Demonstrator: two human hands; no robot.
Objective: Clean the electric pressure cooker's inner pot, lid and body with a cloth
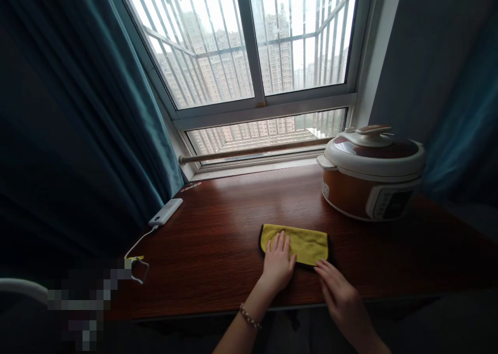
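Note:
A yellow cloth with dark edging lies folded into a flat strip on the reddish-brown wooden table. My left hand rests on its left half, palm down, fingers spread and flat; a beaded bracelet circles that wrist. At the cloth's near right corner, the fingertips of my right hand touch the edging. Its fingers are stretched out, with the thumb lower and apart from them.
An electric pressure cooker stands at the table's right back. On the left lie a white power bank and its cable. A blue curtain hangs beside the barred window. The table's front edge runs below my hands.

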